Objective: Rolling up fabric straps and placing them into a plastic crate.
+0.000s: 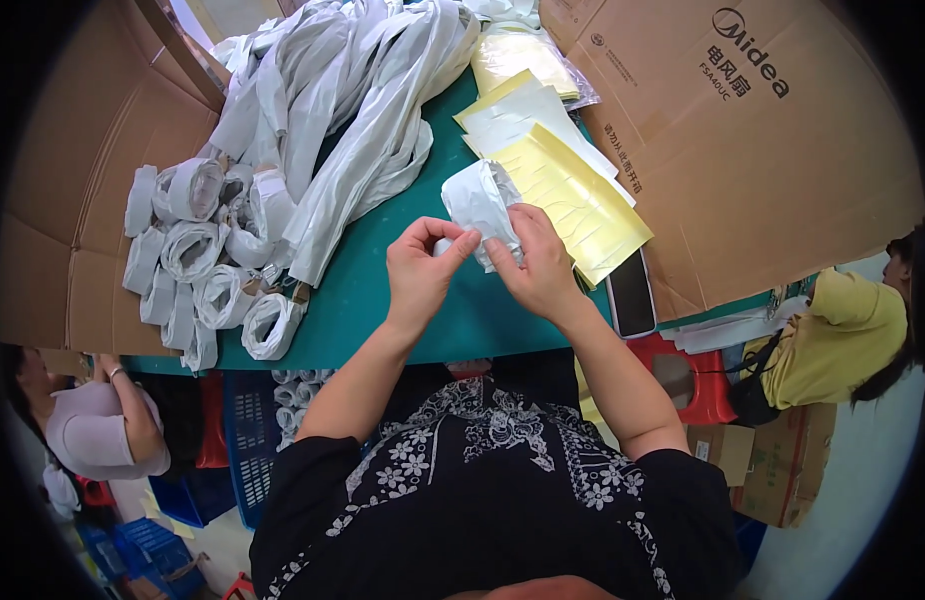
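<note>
Over the green table (pixel 368 238) I hold a white rolled-up strip (pixel 475 193), its coil open at the top. My right hand (pixel 539 262) is closed around its right side, with the thumb pressed against the front. On the other side, my left hand (pixel 421 268) pinches the lower left edge of the strip between thumb and fingers. What lies under those fingertips is hidden. Yellow-and-white sheets (pixel 573 200) lie just behind my right hand. Several finished-looking white rolls (pixel 191 250) are piled at the left, some with small metal parts showing.
Long white strips (pixel 333 100) lie heaped at the back. Cardboard panels (pixel 773 170) stand at the left and right. A phone-like dark slab (pixel 633 298) rests near the right edge. Blue crates (pixel 251 440) are below the table, and people sit on both sides.
</note>
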The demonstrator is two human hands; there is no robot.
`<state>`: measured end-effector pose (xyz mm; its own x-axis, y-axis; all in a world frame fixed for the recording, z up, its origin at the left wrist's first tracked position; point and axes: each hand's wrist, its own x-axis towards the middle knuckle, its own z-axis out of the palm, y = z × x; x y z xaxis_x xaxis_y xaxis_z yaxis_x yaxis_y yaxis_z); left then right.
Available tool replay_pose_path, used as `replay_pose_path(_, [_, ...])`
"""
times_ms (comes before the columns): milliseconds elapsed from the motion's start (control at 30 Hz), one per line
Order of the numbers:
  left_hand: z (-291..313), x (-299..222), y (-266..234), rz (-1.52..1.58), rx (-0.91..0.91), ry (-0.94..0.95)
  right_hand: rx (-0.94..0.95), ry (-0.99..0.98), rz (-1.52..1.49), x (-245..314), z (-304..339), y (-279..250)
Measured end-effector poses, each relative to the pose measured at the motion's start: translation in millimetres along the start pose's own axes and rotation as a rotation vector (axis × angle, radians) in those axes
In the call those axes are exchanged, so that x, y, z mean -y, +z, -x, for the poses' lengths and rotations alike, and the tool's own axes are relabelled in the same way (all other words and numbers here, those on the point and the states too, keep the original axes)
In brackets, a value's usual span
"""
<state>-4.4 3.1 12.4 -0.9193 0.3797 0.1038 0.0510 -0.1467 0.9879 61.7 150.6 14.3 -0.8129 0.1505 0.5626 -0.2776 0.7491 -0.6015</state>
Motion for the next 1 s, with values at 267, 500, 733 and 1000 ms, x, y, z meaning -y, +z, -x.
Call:
replay_pose_path(267, [14.3,-3.1,-8.3,0.018,0.035,-0.056,0.119,0.166,-0.142,4.6,0.3,4.0])
replay_pose_path(500, [17.4,3.0,-5.0,0.028,0.010,-0.001,0.062,0.174,-0.224,10.7,7.8,13.4])
replay_pose_path(733, [14.0,17.8,-16.0,0.161,0.117,-0.129,0.055,0.166,-0.143,-0.2,17.0,15.8])
replay_pose_path(1000, [5.0,17.9,-23.0,-0.337,-0.056,0.199,0.073,0.302,-0.419,11.6,15.8,5.0])
